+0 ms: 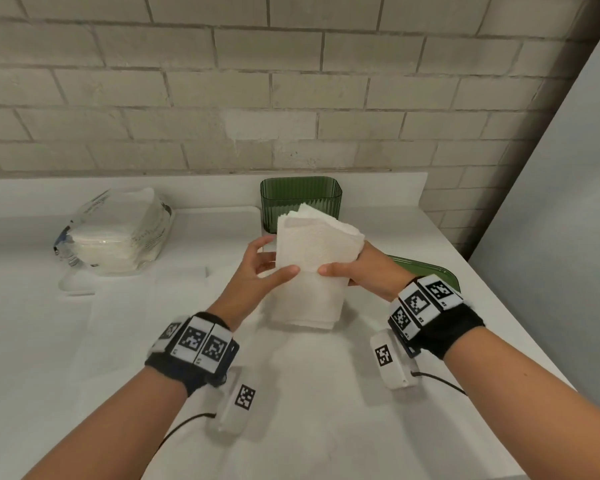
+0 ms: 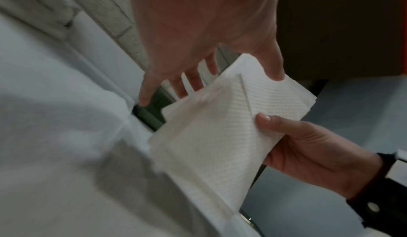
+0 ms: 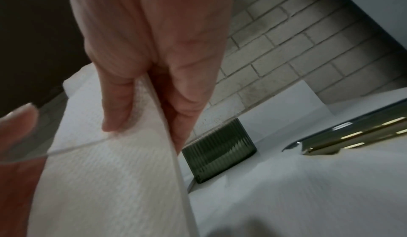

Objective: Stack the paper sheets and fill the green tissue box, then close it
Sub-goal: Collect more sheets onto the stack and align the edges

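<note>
A thick stack of white paper sheets (image 1: 310,268) stands on edge in front of me, leaning toward the wall. My left hand (image 1: 278,258) pinches its left side, thumb on the front and fingers spread behind. On the other side my right hand (image 1: 347,271) pinches it too, thumb in front. The left wrist view shows the stack (image 2: 209,129) with both thumbs on it. Seen from the right wrist, the stack's edge (image 3: 167,136) sits between thumb and fingers. The ribbed green tissue box (image 1: 300,197) stands with its top uncovered by the wall, just behind the stack. Its green lid (image 1: 426,270) lies to the right.
A clear plastic pack of white paper sheets (image 1: 115,233) sits at the back left of the white counter (image 1: 326,393). A brick wall runs behind the counter and a grey wall closes the right side. Cables trail from both wrist cameras.
</note>
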`<action>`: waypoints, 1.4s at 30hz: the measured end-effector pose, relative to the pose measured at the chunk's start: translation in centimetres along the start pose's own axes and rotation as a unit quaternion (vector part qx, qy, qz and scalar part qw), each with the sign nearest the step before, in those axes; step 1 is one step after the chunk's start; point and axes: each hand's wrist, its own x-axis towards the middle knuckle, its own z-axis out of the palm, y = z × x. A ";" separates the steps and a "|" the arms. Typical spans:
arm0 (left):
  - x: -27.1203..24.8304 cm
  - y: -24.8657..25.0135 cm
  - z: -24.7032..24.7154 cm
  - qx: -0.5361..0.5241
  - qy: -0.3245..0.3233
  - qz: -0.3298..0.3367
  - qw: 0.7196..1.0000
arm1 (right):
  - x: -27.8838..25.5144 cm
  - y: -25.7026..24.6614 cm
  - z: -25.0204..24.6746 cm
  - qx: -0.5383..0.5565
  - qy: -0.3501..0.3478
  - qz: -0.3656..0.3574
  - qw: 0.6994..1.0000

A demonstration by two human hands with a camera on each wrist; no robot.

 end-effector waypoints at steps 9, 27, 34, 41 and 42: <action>-0.2 -0.1 1.9 0.043 -0.046 0.023 0.998 | -0.1 1.7 1.3 -0.031 -0.043 0.003 0.999; 0.1 -1.5 2.9 0.007 0.003 0.021 1.000 | -0.4 2.7 1.6 0.043 0.014 0.008 0.999; -0.3 -3.4 3.2 0.002 -0.011 -0.001 1.000 | -0.3 4.3 2.1 0.027 0.018 0.040 0.999; 0.3 -2.7 2.8 -0.005 0.032 0.028 0.999 | -0.4 2.5 1.6 0.043 0.013 0.006 0.999; 0.1 -2.9 2.7 -0.004 0.030 0.013 0.999 | -0.4 2.9 1.7 0.039 0.002 0.017 0.999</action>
